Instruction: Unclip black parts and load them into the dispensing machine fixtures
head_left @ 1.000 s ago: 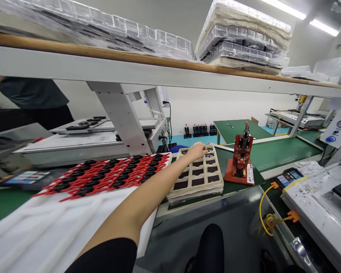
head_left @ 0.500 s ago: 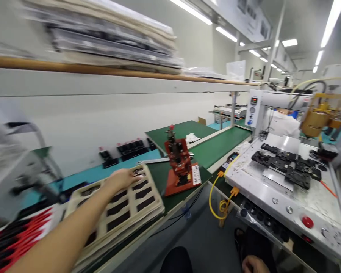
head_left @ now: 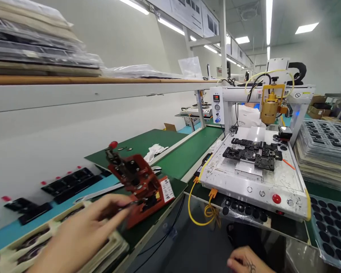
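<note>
My left hand [head_left: 82,235] reaches in from the lower left with thumb and fingers pinched on a small dark part [head_left: 127,204]. It holds the part right at the base of a red toggle press [head_left: 136,178] that stands on the green bench. Under my hand lies a stack of beige compartment trays [head_left: 118,244] holding dark pieces. My right hand [head_left: 244,261] shows only partly at the bottom edge, low by my lap. Its fingers are mostly cut off and I see nothing in it.
To the right stands a white dispensing machine [head_left: 255,178] with black fixtures, a red button and a yellow head [head_left: 269,106]. Tray stacks [head_left: 324,151] sit at the far right. A green conveyor belt [head_left: 187,151] runs past. A yellow cable [head_left: 196,212] hangs down, with a shelf [head_left: 74,79] overhead.
My view has swung right, away from the red and black parts. My left hand came off the far tray compartments with a small dark part and moved toward the red press.
</note>
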Demonstrator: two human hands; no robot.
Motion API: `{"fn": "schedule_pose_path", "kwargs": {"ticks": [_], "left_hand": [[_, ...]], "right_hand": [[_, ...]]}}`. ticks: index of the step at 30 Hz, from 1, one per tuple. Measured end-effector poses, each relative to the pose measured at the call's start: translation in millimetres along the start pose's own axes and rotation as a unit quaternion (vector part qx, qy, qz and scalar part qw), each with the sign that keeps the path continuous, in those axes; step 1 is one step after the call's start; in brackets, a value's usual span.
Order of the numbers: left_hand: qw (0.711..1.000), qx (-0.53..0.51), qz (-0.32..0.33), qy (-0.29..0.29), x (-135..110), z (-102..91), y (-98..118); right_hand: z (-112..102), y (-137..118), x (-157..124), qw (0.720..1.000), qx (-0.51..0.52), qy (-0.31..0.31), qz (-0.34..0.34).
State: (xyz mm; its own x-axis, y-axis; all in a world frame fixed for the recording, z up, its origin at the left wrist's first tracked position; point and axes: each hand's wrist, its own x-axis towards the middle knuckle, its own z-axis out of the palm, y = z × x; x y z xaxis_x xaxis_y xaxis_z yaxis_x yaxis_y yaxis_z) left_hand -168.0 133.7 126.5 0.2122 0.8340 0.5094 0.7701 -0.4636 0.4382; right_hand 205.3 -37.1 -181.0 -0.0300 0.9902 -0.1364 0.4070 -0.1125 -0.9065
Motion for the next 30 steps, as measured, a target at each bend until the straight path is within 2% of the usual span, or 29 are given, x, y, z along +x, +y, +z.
{"fn": "schedule_pose_path", "kwargs": {"ticks": [2, 3, 5, 8, 10, 14, 20, 26, 28, 30], "left_hand": [[0.990, -0.065, 0.124, 0.026, -11, 26.5, 49], [0.979, -0.096, 0.177, 0.019, -16, 40.7, 71], [0.952, -0.153, 0.265, 0.000, -23, 68.4, 108], [0.915, -0.181, 0.360, 0.001, -28, 101.6, 137], [0.895, -0.179, 0.408, 0.020, -28, 114.9, 143], [0.875, -0.195, 0.443, 0.009, -23, 125.1, 148], [0.867, -0.221, 0.446, -0.019, -15, 130.6, 157], [0.851, -0.250, 0.459, -0.044, -8, 148.3, 174], [0.847, -0.244, 0.469, -0.051, -4, 158.4, 183], [0.858, -0.223, 0.457, -0.068, 7, 168.0, 194]], "right_hand": [[-18, -50, -3, 0.996, 0.033, -0.050, -0.071], [-30, -78, -4, 0.990, 0.065, -0.068, -0.109], [-56, -130, -5, 0.978, 0.125, -0.051, -0.158], [-94, -184, -6, 0.959, 0.198, 0.044, -0.197], [-110, -202, -9, 0.954, 0.214, 0.047, -0.205], [-123, -216, -12, 0.969, 0.174, 0.023, -0.176], [-129, -224, -6, 0.973, 0.129, 0.074, -0.178], [-145, -214, -11, 0.977, 0.101, 0.104, -0.157], [-157, -206, -17, 0.977, 0.077, 0.133, -0.148], [-176, -197, -25, 0.973, 0.046, 0.185, -0.131]]}}
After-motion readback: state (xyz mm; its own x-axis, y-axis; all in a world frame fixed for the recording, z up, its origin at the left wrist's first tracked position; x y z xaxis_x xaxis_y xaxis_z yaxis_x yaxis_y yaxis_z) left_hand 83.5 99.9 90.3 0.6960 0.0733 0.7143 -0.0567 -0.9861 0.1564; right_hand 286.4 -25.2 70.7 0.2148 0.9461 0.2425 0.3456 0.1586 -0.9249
